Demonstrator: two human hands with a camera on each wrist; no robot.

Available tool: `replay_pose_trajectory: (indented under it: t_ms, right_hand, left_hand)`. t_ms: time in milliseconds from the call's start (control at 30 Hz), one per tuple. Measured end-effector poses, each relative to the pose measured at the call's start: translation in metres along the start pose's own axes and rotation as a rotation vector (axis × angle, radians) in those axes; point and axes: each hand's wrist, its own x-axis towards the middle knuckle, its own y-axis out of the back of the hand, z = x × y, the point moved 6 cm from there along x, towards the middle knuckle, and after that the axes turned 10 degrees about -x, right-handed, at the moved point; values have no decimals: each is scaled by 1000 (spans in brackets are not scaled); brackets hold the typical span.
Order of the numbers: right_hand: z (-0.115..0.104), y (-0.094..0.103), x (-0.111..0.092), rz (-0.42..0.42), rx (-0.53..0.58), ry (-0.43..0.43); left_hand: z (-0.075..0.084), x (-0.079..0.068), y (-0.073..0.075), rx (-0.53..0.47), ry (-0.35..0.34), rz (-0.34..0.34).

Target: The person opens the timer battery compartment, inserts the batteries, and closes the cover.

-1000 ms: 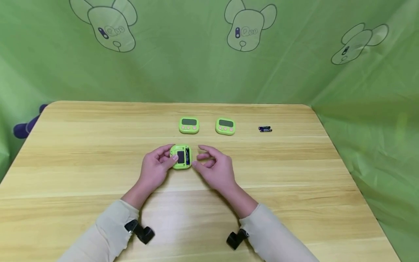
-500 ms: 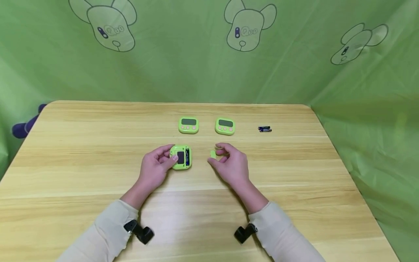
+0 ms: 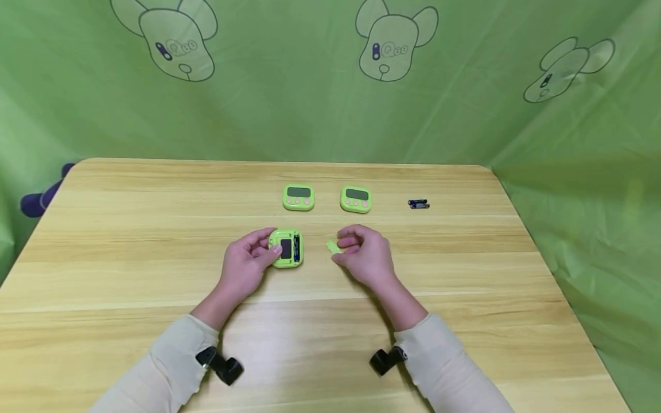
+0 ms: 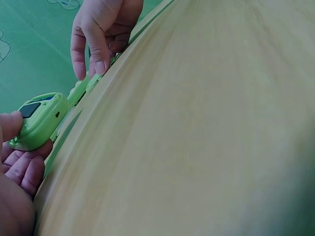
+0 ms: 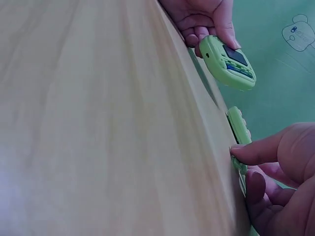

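My left hand [image 3: 247, 259] grips a lime-green digital timer [image 3: 287, 249] with its back facing up, thumb across the back. A dark rectangle [image 3: 285, 249] shows there, and beside it a dark blue battery [image 3: 296, 248] lies in the uncovered slot. In the right wrist view, the timer [image 5: 226, 61] is tilted. To its right, my right hand [image 3: 368, 258] pinches a small green battery cover [image 3: 333, 247] low over the table. From the right wrist, the thumb [image 5: 251, 152] presses on this cover [image 5: 239, 164], which is partly hidden by the fingers.
Two more green timers [image 3: 298, 197] [image 3: 356, 199] lie screen up behind the hands, with pink buttons. Two small dark blue batteries [image 3: 418, 203] lie together farther right. The wooden table [image 3: 155, 241] ends at a green curtain [image 3: 289, 115] at the back.
My right hand has moved right, away from the timer, and the green cover has come into view in its fingers, then turned at an angle. The left hand keeps its place.
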Motion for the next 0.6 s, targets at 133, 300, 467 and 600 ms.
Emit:
replay_pose_trajectory:
  t_ms: [133,300,467,600]
  right_hand:
    - [1,0,1,-36,16,-6]
    - [2,-2,2,-65,14,2]
    - [-2,-2,0,-61,35,15]
    - [-9,-7,-3,-99,114,31]
  left_hand:
    - [-1,0,0,4,5,0]
    - [-2,0,0,-5,-1,-2]
    - [-1,0,0,1,-9,-3]
    - [-2,0,0,11,-10,0]
